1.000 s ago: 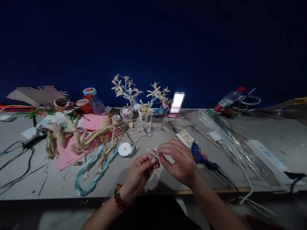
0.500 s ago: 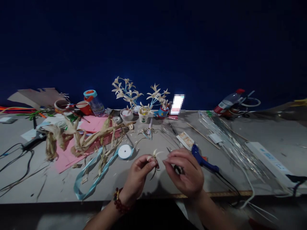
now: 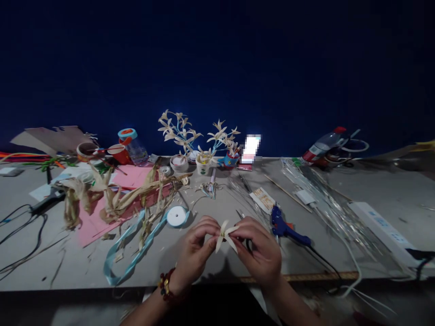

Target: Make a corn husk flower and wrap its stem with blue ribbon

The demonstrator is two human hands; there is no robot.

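Observation:
Between my hands, above the table's front part, is a small pale husk flower (image 3: 224,236) with pointed petals spread outward. My left hand (image 3: 199,244) pinches it from the left, its thumb and forefinger closed at the flower's base. From the right, my right hand (image 3: 256,249) has thumb and fingertips closed on a petal. Part of a dark-handled tool, perhaps scissors (image 3: 249,245), shows behind the right fingers. Beyond the left hand lies a spool of light blue ribbon (image 3: 176,216), its loose ribbon looping left.
Finished husk flowers on blue stems (image 3: 180,129) stand in small cups at the back. Dried corn husks (image 3: 112,199) cover pink paper at left. To the right are a blue glue gun (image 3: 288,229) with its cord, bundled wires (image 3: 319,199) and a white power strip (image 3: 384,231).
My right hand has moved left and closed on a petal. The flower now faces me with its petals spread; before, only my left hand held it.

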